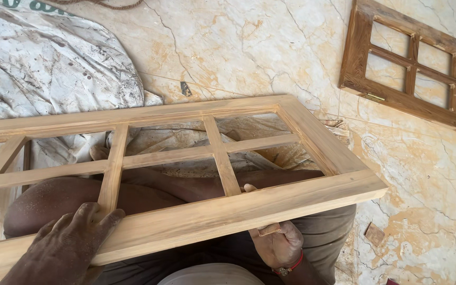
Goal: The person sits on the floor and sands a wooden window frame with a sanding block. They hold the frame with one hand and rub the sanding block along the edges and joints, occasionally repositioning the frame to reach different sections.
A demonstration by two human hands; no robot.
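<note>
A pale unfinished wooden window frame (228,211) with several open panes lies across my lap, tilted up to the right. My left hand (64,248) rests on top of its near rail at the lower left, fingers spread over the wood. My right hand (275,243) is under the near rail, gripping it from below, thumb poking up through a pane opening. A ring and a red wristband show on that hand. My legs are visible through the panes.
A darker stained window frame (412,68) with a brass hinge lies on the marble floor (270,47) at the upper right. A dusty white sack (54,68) covers the upper left. A small wood scrap (374,234) sits on the floor at the right.
</note>
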